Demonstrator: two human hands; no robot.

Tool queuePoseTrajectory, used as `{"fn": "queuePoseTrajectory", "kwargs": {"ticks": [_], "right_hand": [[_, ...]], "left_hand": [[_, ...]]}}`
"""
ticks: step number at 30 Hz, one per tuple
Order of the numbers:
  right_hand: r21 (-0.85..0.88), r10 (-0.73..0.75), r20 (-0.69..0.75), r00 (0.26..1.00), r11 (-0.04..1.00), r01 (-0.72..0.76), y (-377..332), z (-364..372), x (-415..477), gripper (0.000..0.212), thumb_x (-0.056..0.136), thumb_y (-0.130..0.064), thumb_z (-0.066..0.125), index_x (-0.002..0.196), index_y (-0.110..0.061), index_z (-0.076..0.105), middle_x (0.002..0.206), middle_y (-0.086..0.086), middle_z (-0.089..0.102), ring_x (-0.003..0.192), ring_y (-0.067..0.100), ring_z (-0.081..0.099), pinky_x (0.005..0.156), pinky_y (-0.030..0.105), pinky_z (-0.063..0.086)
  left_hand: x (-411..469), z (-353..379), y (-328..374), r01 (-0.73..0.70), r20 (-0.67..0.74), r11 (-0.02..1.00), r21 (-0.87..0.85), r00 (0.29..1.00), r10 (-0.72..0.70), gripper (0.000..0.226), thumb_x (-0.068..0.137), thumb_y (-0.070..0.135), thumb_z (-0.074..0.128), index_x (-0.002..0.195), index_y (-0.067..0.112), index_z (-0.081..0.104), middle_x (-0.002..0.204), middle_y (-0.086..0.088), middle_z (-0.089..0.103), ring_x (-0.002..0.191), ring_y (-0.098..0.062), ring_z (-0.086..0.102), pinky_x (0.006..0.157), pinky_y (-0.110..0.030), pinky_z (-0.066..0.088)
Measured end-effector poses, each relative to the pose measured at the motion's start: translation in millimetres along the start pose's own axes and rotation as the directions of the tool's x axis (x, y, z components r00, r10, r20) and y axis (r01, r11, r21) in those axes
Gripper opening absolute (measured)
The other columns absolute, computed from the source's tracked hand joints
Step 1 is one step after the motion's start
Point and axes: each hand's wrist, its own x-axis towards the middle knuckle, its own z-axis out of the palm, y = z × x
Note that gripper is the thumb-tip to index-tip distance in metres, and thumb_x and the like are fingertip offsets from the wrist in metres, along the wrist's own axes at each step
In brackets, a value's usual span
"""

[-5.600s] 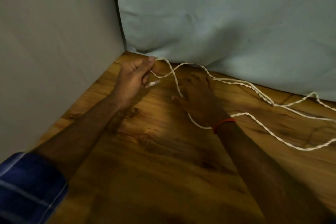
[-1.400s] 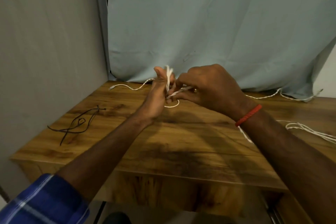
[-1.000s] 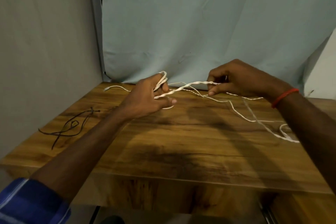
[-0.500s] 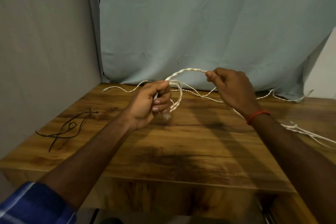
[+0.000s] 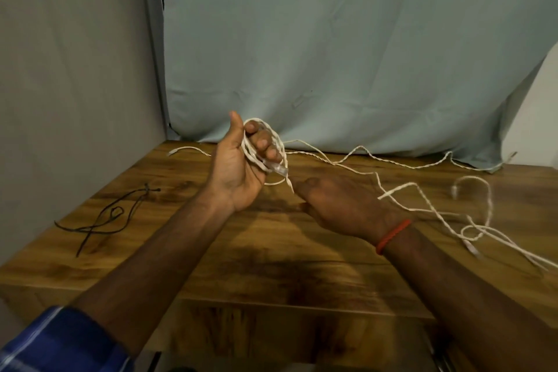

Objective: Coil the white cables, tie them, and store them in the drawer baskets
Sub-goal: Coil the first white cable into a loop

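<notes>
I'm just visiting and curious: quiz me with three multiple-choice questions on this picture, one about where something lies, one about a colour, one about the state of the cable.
1. Where does the thin black cord lie?
A. On the table's left part
B. In the right hand
C. Hung on the curtain

2. What colour is the band on the right wrist?
A. Green
B. Red
C. White

3. How does the white cable stand?
A. Fully coiled and tied
B. Partly looped around the left hand, the rest loose
C. Untouched on the table

Answers:
1 A, it rests on the wood near the left wall.
2 B, a red band circles the wrist.
3 B, loops circle the fingers while long strands trail right, past the right hand.
</notes>
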Motion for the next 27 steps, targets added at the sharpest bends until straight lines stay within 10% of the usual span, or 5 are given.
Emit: {"fn": "queuePoseTrajectory", "kwargs": {"ticks": [6, 11, 21, 27], "right_hand": [[-0.025, 0.151, -0.214, 0.965, 0.987, -0.16, 17, 14, -27, 0.042, 0.097, -0.038, 0.055, 0.137, -0.026, 0.052, 0.118, 0.001, 0.07, 0.095, 0.028, 0.069, 0.067, 0.037, 0.053], [-0.068, 0.278, -0.467, 0.839, 0.935, -0.347, 40, 19, -46, 0.022, 0.103, -0.041, 0.051, 0.113, -0.026, 0.065, 0.082, 0.002, 0.064, 0.061, 0.026, 0.06, 0.045, 0.033, 0.038], [-0.255, -0.151, -0.21, 0.966, 0.962, 0.095, 21, -4, -12, 0.009, 0.094, -0.028, 0.063, 0.098, -0.02, 0.064, 0.076, 0.004, 0.058, 0.063, 0.028, 0.059, 0.043, 0.031, 0.033], [-0.266, -0.232, -0.37, 0.9, 0.954, 0.136, 16, -31, 2, 0.013, 0.091, -0.034, 0.069, 0.091, -0.022, 0.073, 0.088, -0.001, 0.069, 0.065, 0.023, 0.065, 0.045, 0.027, 0.023]], "left_hand": [[0, -2, 7, -0.089, 0.0, 0.995, -0.055, 0.996, 0.089, 0.045, 0.105, 0.05, 0.029, 0.081, 0.018, 0.051, 0.046, 0.008, 0.033, 0.033, -0.006, 0.028, 0.045, -0.022, 0.031], [-2, 0, 14, -0.099, 0.006, 0.993, -0.068, 0.995, 0.099, 0.032, 0.103, 0.037, 0.036, 0.085, 0.018, 0.054, 0.05, 0.007, 0.034, 0.037, -0.006, 0.03, 0.051, -0.022, 0.033], [2, 17, -15, -0.128, -0.023, 0.97, 0.205, 0.991, 0.135, 0.039, 0.108, 0.037, 0.031, 0.084, 0.02, 0.056, 0.094, -0.006, 0.076, 0.092, -0.023, 0.074, 0.075, -0.028, 0.056], [4, 3, -43, -0.207, 0.084, 0.648, 0.733, 0.973, 0.215, 0.022, 0.103, 0.037, 0.04, 0.098, 0.018, 0.049, 0.093, -0.007, 0.069, 0.084, -0.02, 0.067, 0.072, -0.038, 0.054]]}}
